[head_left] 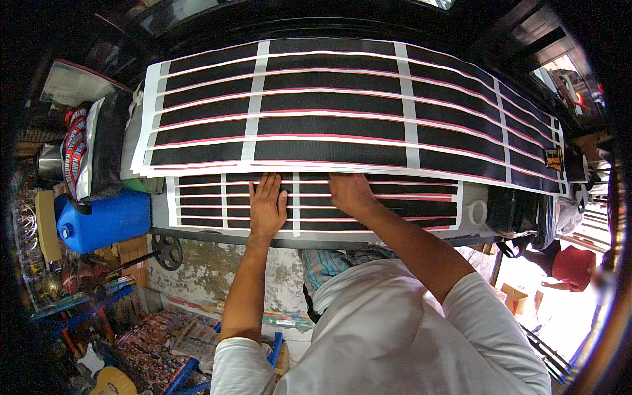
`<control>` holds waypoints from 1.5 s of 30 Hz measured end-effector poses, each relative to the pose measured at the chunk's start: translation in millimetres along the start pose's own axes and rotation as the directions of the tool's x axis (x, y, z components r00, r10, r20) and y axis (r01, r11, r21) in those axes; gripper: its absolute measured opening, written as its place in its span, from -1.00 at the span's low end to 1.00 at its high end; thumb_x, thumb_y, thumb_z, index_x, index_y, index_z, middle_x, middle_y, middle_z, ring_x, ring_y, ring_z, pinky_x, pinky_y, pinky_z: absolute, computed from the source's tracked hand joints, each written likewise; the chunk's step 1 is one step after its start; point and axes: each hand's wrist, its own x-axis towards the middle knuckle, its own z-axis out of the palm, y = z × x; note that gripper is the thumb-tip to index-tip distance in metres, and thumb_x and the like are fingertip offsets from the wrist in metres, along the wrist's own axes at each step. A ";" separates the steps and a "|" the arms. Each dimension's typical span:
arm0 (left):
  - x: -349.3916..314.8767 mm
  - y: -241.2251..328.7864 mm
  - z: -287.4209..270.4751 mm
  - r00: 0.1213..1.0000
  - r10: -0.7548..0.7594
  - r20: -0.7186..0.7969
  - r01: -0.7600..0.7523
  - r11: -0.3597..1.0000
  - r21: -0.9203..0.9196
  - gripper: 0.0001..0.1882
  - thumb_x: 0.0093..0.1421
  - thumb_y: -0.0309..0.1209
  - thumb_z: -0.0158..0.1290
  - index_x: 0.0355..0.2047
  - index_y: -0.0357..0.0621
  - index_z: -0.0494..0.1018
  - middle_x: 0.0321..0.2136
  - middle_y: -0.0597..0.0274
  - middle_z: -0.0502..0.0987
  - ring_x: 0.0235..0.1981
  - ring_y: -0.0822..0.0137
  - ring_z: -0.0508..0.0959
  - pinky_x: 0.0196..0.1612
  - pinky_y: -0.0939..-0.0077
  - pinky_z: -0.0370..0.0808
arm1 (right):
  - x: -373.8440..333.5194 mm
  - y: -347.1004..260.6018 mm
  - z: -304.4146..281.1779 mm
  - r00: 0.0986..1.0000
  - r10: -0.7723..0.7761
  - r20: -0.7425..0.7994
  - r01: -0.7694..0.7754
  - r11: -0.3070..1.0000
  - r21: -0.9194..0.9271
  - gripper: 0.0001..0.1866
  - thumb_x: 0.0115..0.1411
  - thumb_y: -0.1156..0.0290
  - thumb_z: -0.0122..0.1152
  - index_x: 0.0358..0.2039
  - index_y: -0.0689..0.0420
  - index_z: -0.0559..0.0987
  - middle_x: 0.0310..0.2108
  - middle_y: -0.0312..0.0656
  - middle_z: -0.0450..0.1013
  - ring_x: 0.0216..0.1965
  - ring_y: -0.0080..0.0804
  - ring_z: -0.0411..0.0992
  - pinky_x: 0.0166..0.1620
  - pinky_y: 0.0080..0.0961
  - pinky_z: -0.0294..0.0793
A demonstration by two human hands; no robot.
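A large layered sheet (329, 138) of black panels, divided by white and red strips and pale cross bands, spans the bench. Below its near edge lies a smaller striped sheet (250, 214) with the same black, white and red bands. My left hand (268, 205) rests flat on the smaller one, fingers stretched, tips close to the big sheet's edge. To its right, my right hand (351, 195) presses on the smaller sheet with curled fingers, right by that same edge. Whatever its fingers may hold is hidden.
A blue jerrycan (105, 220) and a black bag with a red strap (105, 148) stand left. A roll of pale tape (476, 212) lies right of the smaller sheet, beside a black box (510, 209). A handwheel (167, 252) hangs below the bench. A person in red (573, 268) is far right.
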 end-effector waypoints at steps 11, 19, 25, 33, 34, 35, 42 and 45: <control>20.9 -1.5 -6.1 0.989 -0.015 -0.150 0.007 0.999 -0.052 -0.61 0.52 -0.30 0.03 0.18 -0.31 0.58 0.15 -0.21 0.58 0.22 -0.24 0.52 0.40 -0.25 0.35 | 5.8 -22.7 10.9 0.996 -0.084 -0.004 0.084 0.996 -0.006 -0.54 0.27 0.44 0.32 0.19 0.22 0.60 0.03 0.11 0.62 0.07 0.08 0.62 0.20 0.05 0.56; 13.6 -60.5 -32.9 0.943 -0.188 -0.275 0.206 0.978 0.040 -0.68 0.40 -0.50 0.17 0.13 -0.24 0.66 0.12 -0.20 0.58 0.17 -0.19 0.54 0.25 -0.04 0.54 | -4.5 -18.5 -1.3 0.996 -0.063 0.059 0.060 0.997 0.052 -0.51 0.27 0.46 0.30 0.23 0.23 0.58 0.08 0.07 0.59 0.17 0.06 0.56 0.27 0.01 0.51; 15.1 -63.7 -33.6 0.953 -0.175 -0.249 0.191 0.981 0.043 -0.68 0.39 -0.51 0.19 0.13 -0.22 0.68 0.12 -0.18 0.58 0.14 -0.18 0.56 0.23 -0.03 0.55 | -10.1 -16.5 -0.5 0.997 -0.059 0.042 0.057 0.998 0.042 -0.52 0.30 0.47 0.30 0.23 0.23 0.58 0.12 0.05 0.56 0.20 0.00 0.53 0.31 -0.03 0.49; 20.7 -59.2 -23.3 0.940 -0.199 -0.276 0.203 0.979 -0.013 -0.69 0.37 -0.52 0.19 0.09 -0.25 0.69 0.11 -0.13 0.61 0.14 -0.16 0.56 0.26 0.02 0.54 | -11.9 -15.5 -6.3 0.996 -0.036 0.085 0.032 0.998 0.048 -0.54 0.34 0.47 0.29 0.24 0.26 0.57 0.14 0.08 0.55 0.19 0.04 0.53 0.33 -0.02 0.48; 21.0 -59.0 -21.4 0.942 -0.195 -0.273 0.197 0.980 -0.020 -0.69 0.36 -0.53 0.19 0.09 -0.24 0.69 0.11 -0.12 0.62 0.13 -0.15 0.56 0.26 0.02 0.53 | -12.5 -16.1 -7.0 0.996 -0.042 0.076 0.038 0.998 0.058 -0.54 0.34 0.47 0.29 0.24 0.26 0.57 0.14 0.08 0.55 0.19 0.05 0.53 0.33 -0.02 0.49; 21.1 -58.9 -19.6 0.944 -0.192 -0.270 0.192 0.981 -0.026 -0.69 0.35 -0.53 0.19 0.08 -0.24 0.69 0.11 -0.12 0.62 0.13 -0.15 0.57 0.27 0.03 0.53 | -14.0 -16.9 -7.8 0.997 -0.049 0.066 0.044 0.997 0.069 -0.54 0.34 0.48 0.29 0.24 0.26 0.57 0.14 0.09 0.55 0.19 0.05 0.53 0.33 -0.01 0.49; 28.1 -27.8 -12.0 0.968 -0.142 -0.205 0.129 0.989 -0.079 -0.69 0.34 -0.54 0.18 0.07 -0.14 0.71 0.07 -0.03 0.66 0.06 -0.13 0.59 0.21 0.03 0.57 | -16.1 -12.4 -3.1 0.998 -0.038 0.044 0.033 0.994 0.105 -0.55 0.35 0.48 0.26 0.24 0.26 0.56 0.12 0.08 0.55 0.17 0.06 0.54 0.32 0.00 0.50; 32.9 -13.1 -8.2 0.982 -0.111 -0.152 0.099 0.992 -0.082 -0.67 0.33 -0.54 0.19 0.09 -0.10 0.71 0.05 0.00 0.67 0.08 -0.15 0.59 0.22 0.02 0.57 | -14.5 -11.8 -1.2 0.998 -0.058 0.005 0.057 0.994 0.098 -0.57 0.35 0.47 0.26 0.21 0.26 0.57 0.09 0.07 0.55 0.16 0.06 0.54 0.31 0.01 0.51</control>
